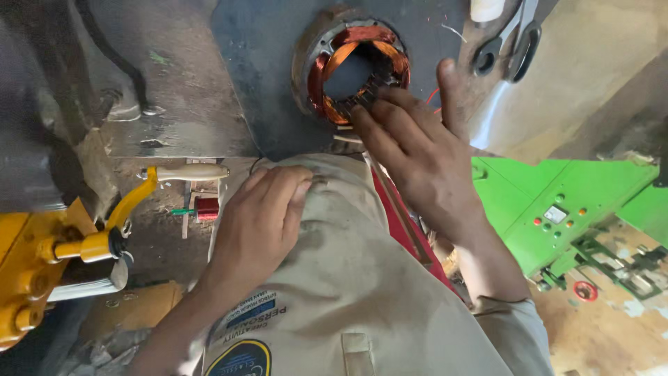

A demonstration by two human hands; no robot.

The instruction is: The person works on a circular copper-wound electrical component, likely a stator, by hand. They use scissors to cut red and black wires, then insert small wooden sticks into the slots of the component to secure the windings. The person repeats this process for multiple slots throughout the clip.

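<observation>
Right, fingers first: the right hand (417,157) lies flat and spread, fingertips (362,115) pressing on the lower rim of the motor stator (358,69), right where the copper windings (327,66) meet the slotted iron core. Nothing is grasped; the hand is released and just touching, thumb pointing up toward twelve o'clock beside the ring. The left hand (261,219) sits down at seven o'clock from the stator, its fingers curled and pinching a fold of the beige cloth (348,278) that covers the person's lap; whether anything small is tucked inside that pinch, I cannot tell.

Moving outward, the stator rests on a dark grey desk (257,83), up at twelve o'clock in the view. Scissors (511,42) lie at two o'clock from it, near a white roll (485,8), and a thin loose wire (454,30) lies just beside the ring. Far left, at nine o'clock, sits a yellow tool with a pale handle (188,172). A green machine with buttons (557,209) fills the right, at three o'clock.

Risks, as I judge them: the core's slot edges look sharp, so a sliding fingertip could get nicked, and hard pressure could scrape the enamel off the copper turns. The stator looks unclamped, so a sideways push could shift it toward the desk edge.
</observation>
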